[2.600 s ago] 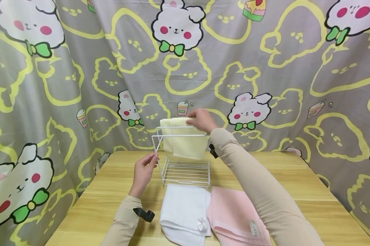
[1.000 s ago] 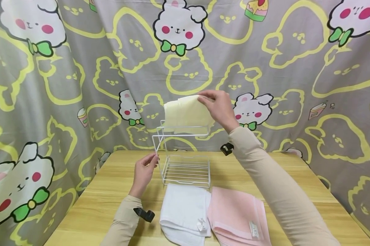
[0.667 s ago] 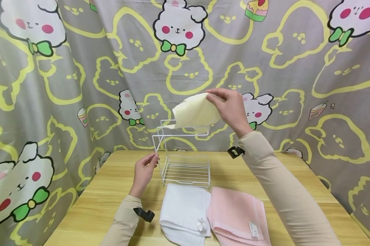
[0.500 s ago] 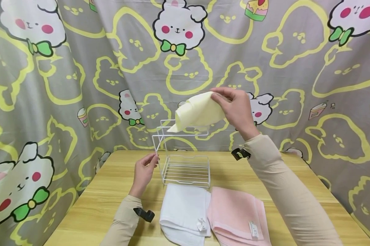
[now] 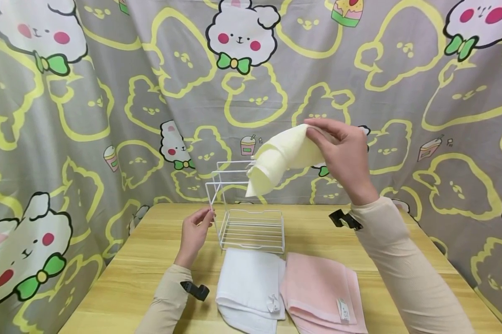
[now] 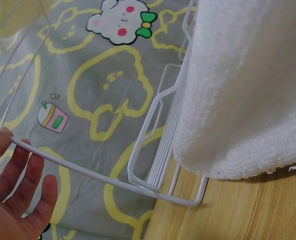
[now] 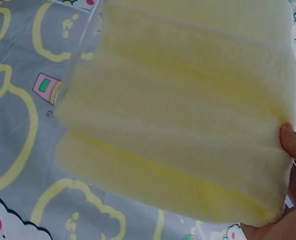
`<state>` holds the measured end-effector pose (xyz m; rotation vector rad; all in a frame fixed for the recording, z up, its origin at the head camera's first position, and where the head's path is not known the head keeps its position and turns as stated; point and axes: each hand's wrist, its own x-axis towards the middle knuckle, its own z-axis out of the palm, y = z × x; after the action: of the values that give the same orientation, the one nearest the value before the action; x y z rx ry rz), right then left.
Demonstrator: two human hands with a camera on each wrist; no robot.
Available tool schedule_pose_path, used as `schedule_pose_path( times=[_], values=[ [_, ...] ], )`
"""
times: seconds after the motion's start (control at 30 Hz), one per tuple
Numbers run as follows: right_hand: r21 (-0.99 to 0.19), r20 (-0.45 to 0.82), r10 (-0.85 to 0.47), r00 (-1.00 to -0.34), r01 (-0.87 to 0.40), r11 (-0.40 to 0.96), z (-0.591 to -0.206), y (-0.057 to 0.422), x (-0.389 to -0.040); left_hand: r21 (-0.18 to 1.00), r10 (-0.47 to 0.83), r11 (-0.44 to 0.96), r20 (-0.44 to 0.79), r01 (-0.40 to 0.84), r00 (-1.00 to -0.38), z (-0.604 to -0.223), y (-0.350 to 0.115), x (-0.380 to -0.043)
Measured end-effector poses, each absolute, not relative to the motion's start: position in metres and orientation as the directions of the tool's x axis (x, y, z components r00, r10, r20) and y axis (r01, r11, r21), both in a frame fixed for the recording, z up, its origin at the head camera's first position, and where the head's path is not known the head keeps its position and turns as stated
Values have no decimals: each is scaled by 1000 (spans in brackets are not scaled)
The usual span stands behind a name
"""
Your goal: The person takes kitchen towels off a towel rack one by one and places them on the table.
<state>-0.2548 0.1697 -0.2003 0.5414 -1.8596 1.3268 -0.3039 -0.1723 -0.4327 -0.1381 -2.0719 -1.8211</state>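
Between its thumb and fingertips, my left hand (image 5: 194, 236) holds the left upright of a white wire rack (image 5: 230, 183); in the left wrist view the fingers (image 6: 30, 175) sit at the same wire (image 6: 78, 168). Up at the right, my right hand (image 5: 348, 155) pinches the corner of a pale yellow towel (image 5: 286, 148). The towel hangs in a loose curl, overlapping the right part of the rack's top bars in the head view. In the right wrist view, the thumb (image 7: 294, 142) presses on the edge of the yellow towel (image 7: 178, 100), which shows soft folds.
A folded white towel (image 5: 251, 283) lies on the wooden table (image 5: 125, 278) before the rack. Beside it, to the right, is a folded pink towel (image 5: 318, 287) with a label. A patterned curtain (image 5: 251, 93) hangs behind the table and along its sides.
The right hand has lifted the yellow towel from across the rack's top bars and drawn it to the right, where it now curls. The left hand stays at the rack's upright.
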Motion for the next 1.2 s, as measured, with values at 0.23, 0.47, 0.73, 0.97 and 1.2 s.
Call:
schedule_pose_path(
  times=[0.23,0.47,0.73,0.97,1.2],
  values=[
    [-563,812,122,-570,-712,421,-207,186,-244,933,-175,159,350,324,-920,-431,-172,-304],
    [-584,803,160,-575,-703,405,-214,201,-231,931,-179,168,352,324,-919,-430,-171,-302],
    [-609,781,202,-591,-651,453,-219,214,-218,933,-175,161,348,321,-921,-431,-172,-303],
    [-657,713,186,-676,-552,514,-234,225,-212,933,-181,144,353,330,-918,-433,-171,-304],
    [-648,658,93,-748,-498,576,-260,230,-211,932,-186,141,357,335,-916,-432,-170,-302]
  ],
)
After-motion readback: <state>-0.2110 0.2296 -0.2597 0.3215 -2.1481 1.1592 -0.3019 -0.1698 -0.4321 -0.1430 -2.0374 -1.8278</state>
